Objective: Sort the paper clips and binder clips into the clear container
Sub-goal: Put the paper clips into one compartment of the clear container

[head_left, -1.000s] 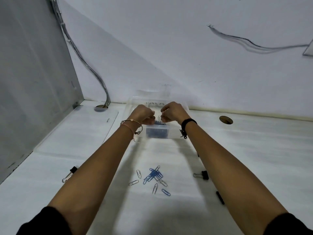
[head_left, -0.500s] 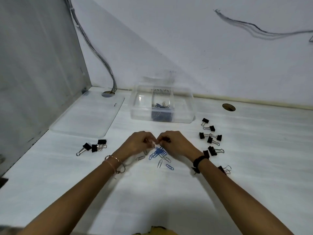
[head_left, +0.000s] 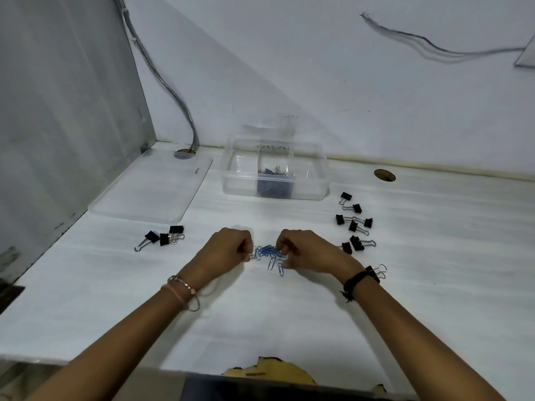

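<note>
A small heap of blue and silver paper clips (head_left: 269,253) lies on the white table between my hands. My left hand (head_left: 229,250) pinches clips at the heap's left edge; my right hand (head_left: 304,250) pinches at its right edge. The clear container (head_left: 309,180) stands farther back, with paper clips in its middle compartment. Black binder clips lie in two groups: three at the left (head_left: 163,237) and several at the right (head_left: 354,224), one more by my right wrist (head_left: 377,272).
A clear lid (head_left: 150,189) lies flat left of the container. A grey panel forms the left wall, with cables running down into a table hole (head_left: 185,153). Another hole (head_left: 384,175) sits at the back right. The table's front edge is close to me.
My hands came back from over the container to the paper clip heap and closed on its two sides. The view tilted down, bringing the binder clips into sight.
</note>
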